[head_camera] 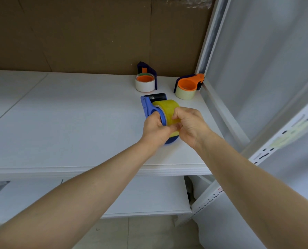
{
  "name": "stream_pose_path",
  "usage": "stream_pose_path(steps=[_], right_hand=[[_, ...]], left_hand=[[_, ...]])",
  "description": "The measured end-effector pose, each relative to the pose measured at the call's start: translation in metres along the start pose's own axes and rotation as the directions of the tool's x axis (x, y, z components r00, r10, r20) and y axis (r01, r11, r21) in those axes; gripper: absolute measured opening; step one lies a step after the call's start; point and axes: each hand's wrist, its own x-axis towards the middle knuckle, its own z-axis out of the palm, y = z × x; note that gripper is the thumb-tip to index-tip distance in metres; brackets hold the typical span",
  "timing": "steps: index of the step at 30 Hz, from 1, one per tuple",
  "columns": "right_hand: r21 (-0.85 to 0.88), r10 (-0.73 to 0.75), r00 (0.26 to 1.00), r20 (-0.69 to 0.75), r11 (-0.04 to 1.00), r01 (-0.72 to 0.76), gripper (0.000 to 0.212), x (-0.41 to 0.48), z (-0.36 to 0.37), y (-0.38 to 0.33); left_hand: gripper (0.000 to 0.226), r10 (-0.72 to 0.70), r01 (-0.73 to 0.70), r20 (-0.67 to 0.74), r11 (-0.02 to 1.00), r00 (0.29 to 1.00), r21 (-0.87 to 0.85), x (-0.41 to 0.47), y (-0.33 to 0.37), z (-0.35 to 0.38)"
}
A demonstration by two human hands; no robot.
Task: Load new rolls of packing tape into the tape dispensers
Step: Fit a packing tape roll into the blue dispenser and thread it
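The left hand [154, 129] grips the blue tape dispenser [147, 106] by its frame, fingers curled round the hub side. The dispenser lies near the right front edge of the white shelf [77, 114], its long axis running away from the person, with the black roller [158, 96] at the far end. The yellowish tape roll [167, 106] sits on the hub, just right of the frame. The right hand [191, 123] pinches the roll's near face, probably at its loose end, so this hand is likely the one to feed the tape up and over towards the roller
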Motion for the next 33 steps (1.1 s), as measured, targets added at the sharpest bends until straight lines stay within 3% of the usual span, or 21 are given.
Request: stream_pose_path(steps=[4,13,17,20,25,33], right_hand=[[-0.007,-0.011,1.000,0.002,1.000,0.011,0.036,-0.001,-0.001,0.000],[-0.021,0.003,1.000,-0.011,1.000,-0.003,0.019,0.004,-0.001,0.006],[-0.032,-0.001,1.000,-0.013,0.999,0.000,0.021,0.004,-0.002,0.009],[0.039,0.040,0.996,0.073,0.998,-0.043,0.021,0.004,-0.009,0.006],[-0.238,0.003,0.996,0.087,0.971,0.018,0.015,-0.003,-0.012,-0.008],[-0.385,-0.033,0.996,0.087,0.921,0.064,0.011,-0.001,-0.016,-0.016]], left_hand=[[0.041,-0.006,0.006,0.000,1.000,1.000,-0.016,-0.001,-0.001,-0.001],[0.040,-0.007,0.008,0.013,0.999,1.000,-0.044,-0.002,0.001,-0.002],[0.039,-0.003,0.005,0.030,0.999,1.000,-0.047,-0.002,0.001,-0.003],[0.041,0.000,0.003,0.044,0.999,0.999,-0.052,-0.002,0.001,-0.004],[0.039,0.002,0.002,0.073,0.999,0.997,-0.054,0.000,0.003,-0.005],[0.041,-0.004,0.010,0.078,0.997,0.997,-0.071,0.003,0.002,-0.004]])
